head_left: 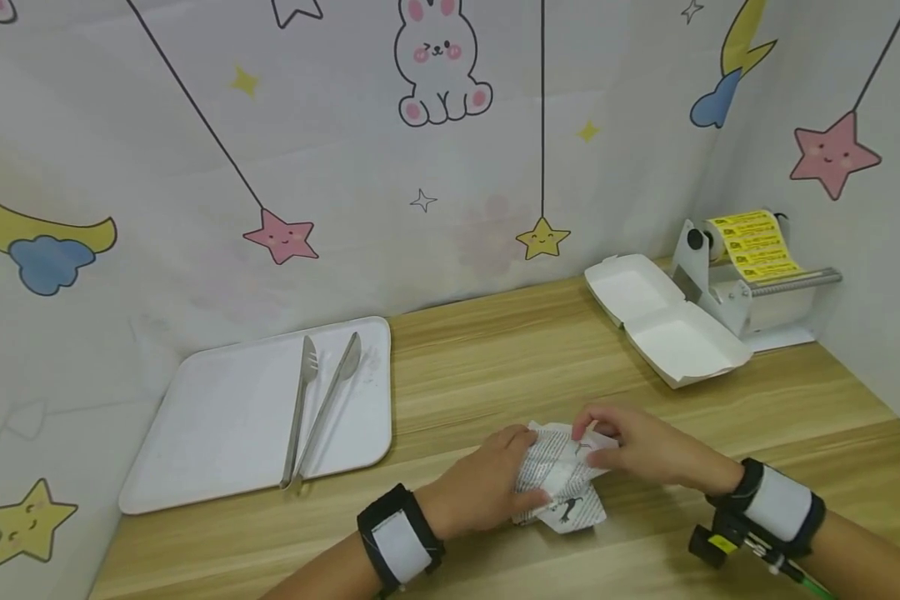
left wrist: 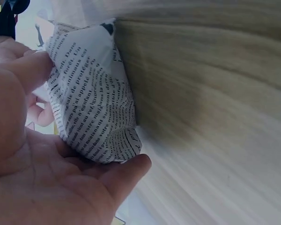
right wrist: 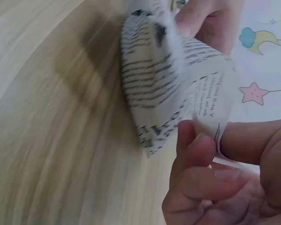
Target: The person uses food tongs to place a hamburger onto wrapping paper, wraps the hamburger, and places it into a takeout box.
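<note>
A bundle wrapped in newsprint-patterned paper (head_left: pixel 558 467) lies on the wooden table between both hands; the wrapping hides whatever is inside. My left hand (head_left: pixel 476 483) holds the bundle from its left side. In the left wrist view the thumb lies on one side of the printed package (left wrist: pixel 91 93) and the fingers curl round the other. My right hand (head_left: pixel 648 450) pinches a loose flap of the paper at the right end. Close up in the right wrist view, that paper flap (right wrist: pixel 213 93) is caught between thumb and fingers and stands up from the bundle.
A white tray (head_left: pixel 221 417) at the left carries a metal serving fork (head_left: pixel 300 408) and a similar long metal utensil (head_left: pixel 333 400). An open white clamshell box (head_left: pixel 686 337) sits at the back right, beside a label dispenser (head_left: pixel 757 267) with yellow labels. Printed white curtains (head_left: pixel 345 150) border the table.
</note>
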{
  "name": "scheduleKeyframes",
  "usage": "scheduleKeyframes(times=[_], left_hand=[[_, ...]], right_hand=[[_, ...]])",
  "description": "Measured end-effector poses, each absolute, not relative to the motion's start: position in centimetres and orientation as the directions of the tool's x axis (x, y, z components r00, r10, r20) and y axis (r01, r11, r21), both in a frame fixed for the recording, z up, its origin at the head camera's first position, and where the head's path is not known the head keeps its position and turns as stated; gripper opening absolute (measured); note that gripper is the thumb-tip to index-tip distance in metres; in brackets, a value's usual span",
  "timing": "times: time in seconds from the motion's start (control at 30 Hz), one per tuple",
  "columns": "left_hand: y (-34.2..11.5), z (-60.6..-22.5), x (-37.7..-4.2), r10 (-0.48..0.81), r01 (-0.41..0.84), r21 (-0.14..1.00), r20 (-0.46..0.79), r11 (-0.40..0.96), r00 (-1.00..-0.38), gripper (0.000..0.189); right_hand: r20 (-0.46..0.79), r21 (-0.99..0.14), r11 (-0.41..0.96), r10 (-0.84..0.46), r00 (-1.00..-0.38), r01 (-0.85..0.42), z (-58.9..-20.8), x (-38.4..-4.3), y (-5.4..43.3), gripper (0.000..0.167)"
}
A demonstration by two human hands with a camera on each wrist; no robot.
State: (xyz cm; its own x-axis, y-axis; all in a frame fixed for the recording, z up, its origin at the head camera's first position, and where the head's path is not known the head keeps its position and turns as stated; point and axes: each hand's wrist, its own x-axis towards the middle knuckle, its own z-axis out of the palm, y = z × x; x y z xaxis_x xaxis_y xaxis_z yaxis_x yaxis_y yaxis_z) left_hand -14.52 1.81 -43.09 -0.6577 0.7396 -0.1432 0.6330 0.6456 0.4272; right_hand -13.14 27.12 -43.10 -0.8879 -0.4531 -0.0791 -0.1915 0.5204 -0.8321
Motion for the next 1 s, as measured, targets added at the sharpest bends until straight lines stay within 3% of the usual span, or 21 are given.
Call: scheduleKeyframes(times=[0.13, 0.3, 0.4, 0.47, 0.53, 0.7, 0.83, 1.0], left_hand=[[1.6, -43.3, -14.7, 0.748, 0.617, 0.472, -0.153, 0.63, -0.646, 0.074], [1.4, -43.3, -14.9, 0.753, 0.605, 0.498, -0.163, 0.621, -0.638, 0.074], [1.4, -43.2, -15.0, 0.754, 0.608, 0.492, -0.167, 0.622, -0.636, 0.074], [1.4, -43.1, -15.0, 0.753, 0.609, 0.491, -0.166, 0.623, -0.637, 0.074], [1.4, -43.0, -15.1, 0.752, 0.607, 0.494, -0.164, 0.622, -0.638, 0.074], [1.4, -43.1, -15.1, 0.764, 0.61, 0.506, -0.168, 0.609, -0.623, 0.074], [1.1, -43.2, -15.4, 0.788, 0.622, 0.525, -0.172, 0.581, -0.591, 0.076], [0.5, -43.4, -15.8, 0.813, 0.606, 0.582, -0.182, 0.542, -0.552, 0.082]], right_hand=[[-0.02, -0.755, 0.582, -0.48, -0.877, -0.301, -44.1, -13.0, 27.3, 0.034], [0.2, -0.513, 0.672, -0.512, -0.836, -0.534, -44.7, -12.1, 27.1, 0.042], [0.297, -0.475, 0.65, -0.517, -0.803, -0.594, -44.4, -11.8, 26.8, 0.046], [0.27, -0.529, 0.621, -0.523, -0.808, -0.579, -44.1, -11.7, 26.6, 0.044], [0.166, -0.618, 0.595, -0.541, -0.824, -0.515, -44.0, -11.5, 26.4, 0.044], [-0.14, -0.74, 0.591, -0.603, -0.785, -0.322, -44.1, -10.9, 26.7, 0.064], [-0.198, -0.755, 0.576, -0.656, -0.728, -0.314, -44.5, -10.9, 27.1, 0.073], [-0.148, -0.722, 0.557, -0.703, -0.696, -0.41, -45.6, -11.1, 27.2, 0.081]])
